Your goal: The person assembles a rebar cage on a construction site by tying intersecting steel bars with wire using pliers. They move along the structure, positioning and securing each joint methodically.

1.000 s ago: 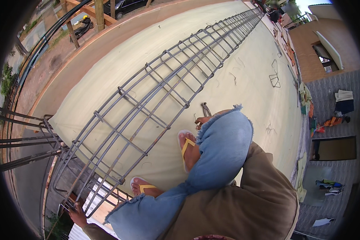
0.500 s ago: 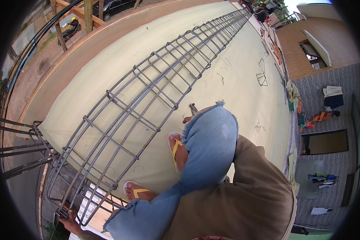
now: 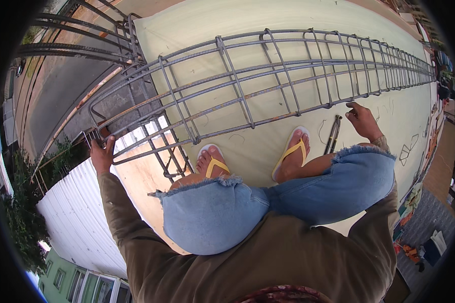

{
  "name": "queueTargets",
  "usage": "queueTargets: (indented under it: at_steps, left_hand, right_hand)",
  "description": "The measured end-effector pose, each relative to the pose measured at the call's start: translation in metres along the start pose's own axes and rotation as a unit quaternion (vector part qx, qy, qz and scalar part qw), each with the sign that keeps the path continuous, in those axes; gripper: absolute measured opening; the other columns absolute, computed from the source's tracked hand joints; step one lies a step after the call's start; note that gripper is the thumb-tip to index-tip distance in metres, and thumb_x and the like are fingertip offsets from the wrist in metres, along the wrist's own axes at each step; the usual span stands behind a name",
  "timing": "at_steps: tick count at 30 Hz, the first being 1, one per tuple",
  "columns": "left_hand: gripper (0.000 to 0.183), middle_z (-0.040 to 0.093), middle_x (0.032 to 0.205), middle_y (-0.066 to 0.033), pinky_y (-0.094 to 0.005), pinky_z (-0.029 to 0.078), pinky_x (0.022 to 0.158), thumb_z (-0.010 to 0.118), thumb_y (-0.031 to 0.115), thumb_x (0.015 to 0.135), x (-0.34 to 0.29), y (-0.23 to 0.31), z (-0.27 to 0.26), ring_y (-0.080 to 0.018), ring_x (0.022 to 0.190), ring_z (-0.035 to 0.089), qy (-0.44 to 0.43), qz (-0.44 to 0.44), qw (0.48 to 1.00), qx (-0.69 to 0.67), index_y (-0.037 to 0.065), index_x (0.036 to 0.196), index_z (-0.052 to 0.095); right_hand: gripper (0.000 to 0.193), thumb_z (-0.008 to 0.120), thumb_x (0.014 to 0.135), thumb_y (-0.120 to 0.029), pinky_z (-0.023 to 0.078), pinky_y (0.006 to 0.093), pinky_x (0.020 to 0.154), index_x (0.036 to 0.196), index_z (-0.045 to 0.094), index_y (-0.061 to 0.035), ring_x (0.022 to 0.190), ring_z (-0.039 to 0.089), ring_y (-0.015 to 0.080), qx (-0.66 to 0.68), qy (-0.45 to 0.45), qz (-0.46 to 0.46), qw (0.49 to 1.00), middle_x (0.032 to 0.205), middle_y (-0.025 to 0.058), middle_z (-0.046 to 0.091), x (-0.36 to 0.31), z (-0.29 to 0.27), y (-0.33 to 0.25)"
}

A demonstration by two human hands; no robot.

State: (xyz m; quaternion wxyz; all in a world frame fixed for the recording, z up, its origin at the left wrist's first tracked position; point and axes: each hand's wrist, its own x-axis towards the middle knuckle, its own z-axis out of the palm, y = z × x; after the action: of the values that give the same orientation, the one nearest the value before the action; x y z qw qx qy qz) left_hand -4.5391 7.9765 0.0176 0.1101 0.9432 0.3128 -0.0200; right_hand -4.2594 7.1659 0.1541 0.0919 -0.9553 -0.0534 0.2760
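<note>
A long rebar cage (image 3: 242, 96) of ribbed bars and square stirrups runs from my left toward the far right. My left hand (image 3: 102, 155) is at its near left end, thumb and fingers bent around a small metal piece with thin prongs (image 3: 91, 135); its exact kind is unclear. My right hand (image 3: 363, 122) is just below the cage's lower bar, fingers curled and pinched close to it. Whether anything small is between them I cannot see. Pincers with dark handles (image 3: 332, 134) lie on the pale surface between my right foot and right hand.
I squat on a pale sheet-covered deck (image 3: 237, 139) with bits of wire on it. More rebar (image 3: 76, 48) juts out at the upper left. Past the deck's left edge are a white corrugated roof (image 3: 81, 217) and a street below. Bent stirrups (image 3: 407, 150) lie at the right.
My view has swung round to the left, so the cage now lies across it. My right hand has come out from behind my knee toward the cage; my left stays at the cage's end.
</note>
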Motion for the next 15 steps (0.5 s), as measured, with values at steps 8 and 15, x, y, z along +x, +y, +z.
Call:
queueTargets:
  at_steps: [8, 15]
  left_hand:
    - [0.041, 0.065, 0.105, -0.0173, -0.0510, 0.043, 0.087, 0.071, 0.042, 0.092, -0.056, 0.069, 0.006, -0.0366, 0.102, 0.057, 0.179, -0.007, 0.982, 0.056, 0.003, 0.104, 0.065]
    - [0.037, 0.065, 0.119, -0.0132, -0.0543, 0.035, 0.104, 0.067, 0.034, 0.092, -0.105, 0.081, 0.018, -0.0327, 0.126, 0.052, 0.160, 0.033, 0.984, 0.071, 0.007, 0.117, 0.067]
  right_hand:
    - [0.029, 0.067, 0.090, -0.009, 0.051, 0.0453, 0.077, 0.118, 0.062, -0.0015, 0.086, 0.065, 0.0370, -0.150, -0.028, -0.303, 0.940, 0.094, 0.0185, 0.067, 0.071, -0.062, -0.151]
    - [0.027, 0.069, 0.087, -0.011, 0.050, 0.0480, 0.082, 0.112, 0.063, -0.0018, 0.097, 0.063, 0.0382, -0.192, -0.123, -0.449, 0.864, 0.100, 0.0179, 0.064, 0.087, 0.048, -0.231]
